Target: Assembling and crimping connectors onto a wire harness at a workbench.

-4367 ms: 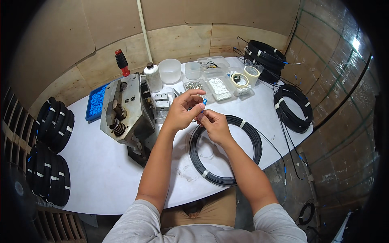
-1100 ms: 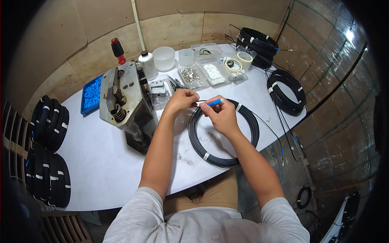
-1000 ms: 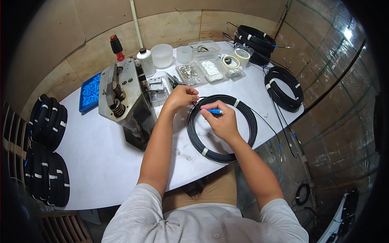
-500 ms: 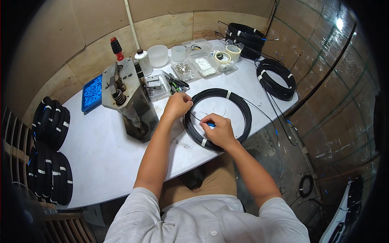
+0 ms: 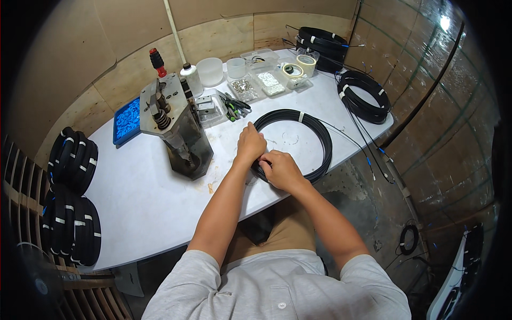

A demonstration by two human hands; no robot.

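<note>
Head view: left hand (image 5: 250,145) and right hand (image 5: 280,169) side by side, touching, both pinched narrow on the near-left arc of the black cable coil (image 5: 314,133) lying flat on the white table (image 5: 149,208). Rest of the coil looping away and to the right of the hands, white tie (image 5: 301,116) on its far side. Beyond the left hand, green-handled pliers (image 5: 233,108), then clear trays (image 5: 246,88) of small metal parts and a tape roll (image 5: 294,71). Left of the left hand, a grey press machine (image 5: 173,125), with a blue tray (image 5: 127,120) of blue pieces further left.
</note>
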